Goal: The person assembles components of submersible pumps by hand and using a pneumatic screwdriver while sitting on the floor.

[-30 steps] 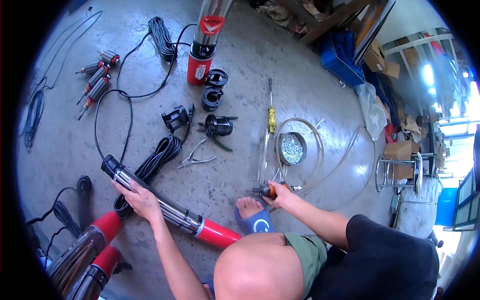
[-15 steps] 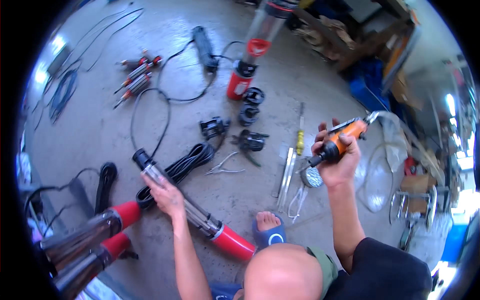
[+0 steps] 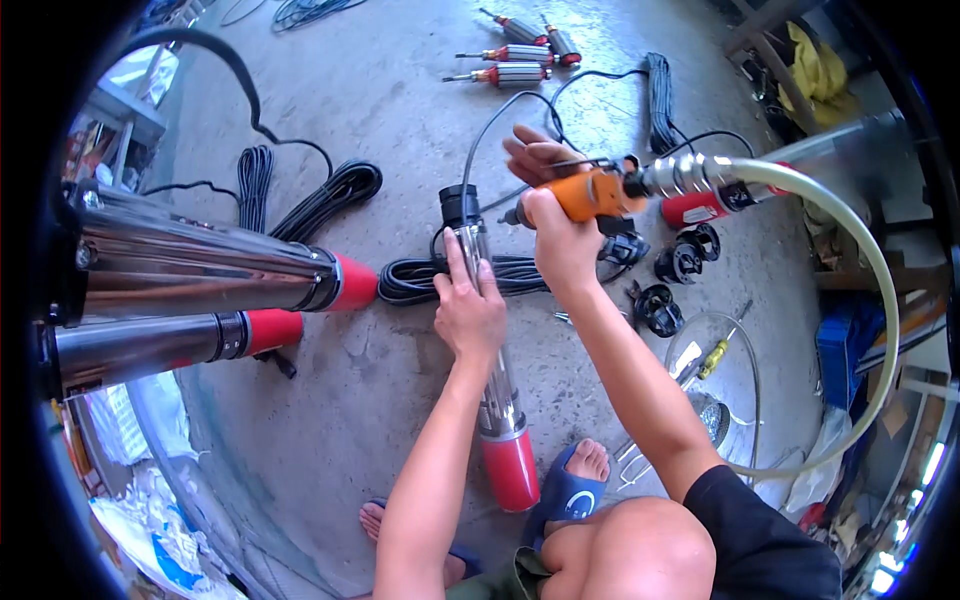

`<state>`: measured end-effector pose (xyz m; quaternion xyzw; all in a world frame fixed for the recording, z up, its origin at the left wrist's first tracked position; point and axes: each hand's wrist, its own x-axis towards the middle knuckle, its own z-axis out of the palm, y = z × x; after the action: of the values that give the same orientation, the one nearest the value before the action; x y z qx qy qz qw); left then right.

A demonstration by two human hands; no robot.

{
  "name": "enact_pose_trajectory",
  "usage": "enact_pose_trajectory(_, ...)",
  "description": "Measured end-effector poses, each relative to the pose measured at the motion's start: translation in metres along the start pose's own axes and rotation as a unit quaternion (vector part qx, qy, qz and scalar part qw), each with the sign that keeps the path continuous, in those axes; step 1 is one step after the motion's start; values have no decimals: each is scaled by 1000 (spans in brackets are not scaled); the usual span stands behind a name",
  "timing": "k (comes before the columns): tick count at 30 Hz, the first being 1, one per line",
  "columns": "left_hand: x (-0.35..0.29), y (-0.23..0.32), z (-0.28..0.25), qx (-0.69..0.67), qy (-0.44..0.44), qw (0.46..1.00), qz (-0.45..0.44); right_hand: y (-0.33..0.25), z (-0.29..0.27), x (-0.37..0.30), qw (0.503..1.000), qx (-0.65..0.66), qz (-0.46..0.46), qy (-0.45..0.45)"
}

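Observation:
A slim submersible pump (image 3: pixel 510 380) with a shiny metal barrel, a red lower end and a black top cap lies on the floor before me. My left hand (image 3: pixel 468 315) grips its barrel just below the cap, index finger stretched along the metal. My right hand (image 3: pixel 562 235) is closed around an orange air screwdriver (image 3: pixel 585 195), some fingers lifted off it. The tool's dark tip points left, a short way right of the cap and apart from it in the picture. From its rear, a metal fitting leads to a pale hose (image 3: pixel 865 250).
Two larger metal cylinders with red ends (image 3: pixel 355 283) project from the left. Coiled black cable (image 3: pixel 410 282) lies beside the pump. Motor rotors (image 3: pixel 515 75) lie at the far side; black fittings (image 3: pixel 680 262) and a yellow-handled screwdriver (image 3: pixel 714 358) are at the right.
My right hand has brought the orange air screwdriver leftward, near the pump's cap. My left hand stays on the barrel. The view has turned left, bringing the larger cylinders further into sight.

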<state>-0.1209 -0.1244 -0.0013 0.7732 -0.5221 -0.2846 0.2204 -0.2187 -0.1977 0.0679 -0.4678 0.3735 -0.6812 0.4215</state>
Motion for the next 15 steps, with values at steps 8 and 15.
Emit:
enact_pose_trajectory(8, 2, -1, -1, 4, -3, 1000, 0, 41, 9, 5, 993, 62, 50, 81)
enact_pose_trajectory(15, 4, -3, 0, -5, -8, 1000, 1, 44, 12, 6, 991, 77, 49, 93)
